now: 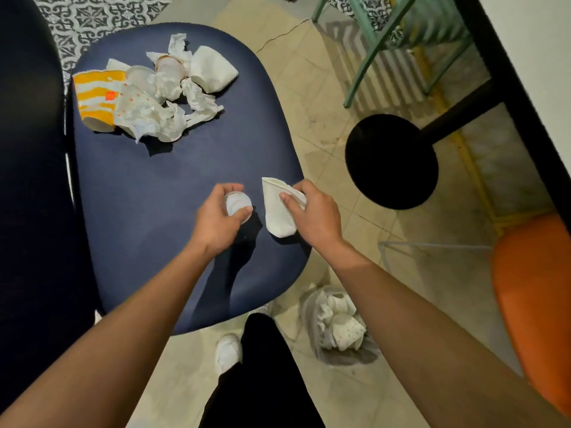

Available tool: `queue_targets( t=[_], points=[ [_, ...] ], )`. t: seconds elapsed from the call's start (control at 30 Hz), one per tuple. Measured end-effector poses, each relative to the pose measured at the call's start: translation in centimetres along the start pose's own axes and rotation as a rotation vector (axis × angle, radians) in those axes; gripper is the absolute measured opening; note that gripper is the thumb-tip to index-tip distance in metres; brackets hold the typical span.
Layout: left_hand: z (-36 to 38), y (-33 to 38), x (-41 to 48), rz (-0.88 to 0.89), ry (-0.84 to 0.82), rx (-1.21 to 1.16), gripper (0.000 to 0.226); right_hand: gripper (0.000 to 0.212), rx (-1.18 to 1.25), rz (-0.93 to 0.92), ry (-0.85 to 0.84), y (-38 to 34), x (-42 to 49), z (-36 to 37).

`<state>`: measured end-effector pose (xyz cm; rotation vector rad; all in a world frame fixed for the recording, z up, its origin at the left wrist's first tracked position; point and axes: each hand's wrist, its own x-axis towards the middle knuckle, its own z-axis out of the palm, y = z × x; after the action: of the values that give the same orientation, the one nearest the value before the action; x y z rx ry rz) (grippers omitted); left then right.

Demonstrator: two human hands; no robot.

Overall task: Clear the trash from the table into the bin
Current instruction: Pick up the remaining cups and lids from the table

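A person stands over a dark blue desk (139,186) with rounded edges, part-way through clearing it, a piece of trash in each of the two hands. The left hand (216,220) has its fingers curled round a small round white cup (237,203), gripped from above near the desk's near end. The right hand (315,214) pinches a flattened white paper cup (276,211) between thumb and fingers by its creased rim, close to the desk's right edge.

The bin (310,307), a soft grey bag-lined one, sits on the tiled floor just beside the desk, below the right forearm. It already holds crumpled white paper and a dotted cup, so the job looks well begun. The two pieces in hand appear ready to go in next.

Much is left. At the far end of the desk lies a heap of trash: a yellow-striped paper cup (97,97) on its side, a crushed cup with orange dots (136,103), wrinkled white napkins (168,83) and a squashed white paper cup (211,69), all touching or overlapping.

Everything is light and thin-walled, paper or plastic, dented and creased; the desk top is smooth and matt. A black round stool (391,162) and an orange seat (534,298) stand to the right.
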<state>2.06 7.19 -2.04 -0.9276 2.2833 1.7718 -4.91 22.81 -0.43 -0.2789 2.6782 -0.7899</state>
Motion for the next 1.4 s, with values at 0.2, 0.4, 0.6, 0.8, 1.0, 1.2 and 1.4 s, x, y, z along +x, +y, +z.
queue_targets(
  t=[0.2, 0.4, 0.6, 0.8, 1.0, 1.2, 1.4],
  points=[
    [2.9, -0.3, -3.7, 0.027, -0.101, 0.079, 0.033, 0.028, 0.018, 0.077, 0.054, 3.0, -4.7, -1.3],
    [6.9, -0.5, -6.7, 0.053, -0.176, 0.097, 0.03, 0.022, 0.089, 0.189, 0.129, 8.3, -8.8, -2.1],
    [12.9, -3.4, -9.6, 0.073, -0.284, 0.158, 0.026, 0.017, 0.085, 0.344, 0.073, 15.2, -12.1, -1.0],
    [20.4, -8.6, -11.4, -0.046, -0.331, 0.232, 0.026, 0.028, 0.06, 0.36, -0.057, 23.1, -15.3, 2.0],
    [27.6, -14.8, -12.4, -0.176, -0.372, 0.297, 0.038, 0.016, 0.045, 0.472, -0.121, 30.6, -16.4, 5.4],
    [32.1, -20.0, -12.0, -0.121, -0.404, 0.438, 0.047, 0.029, 0.096, 0.548, -0.129, 34.9, -14.8, 9.5],
    [34.5, -23.3, -11.0, -0.186, -0.422, 0.481, 0.057, 0.034, 0.053, 0.544, -0.174, 37.3, -13.7, 13.3]
  ],
)
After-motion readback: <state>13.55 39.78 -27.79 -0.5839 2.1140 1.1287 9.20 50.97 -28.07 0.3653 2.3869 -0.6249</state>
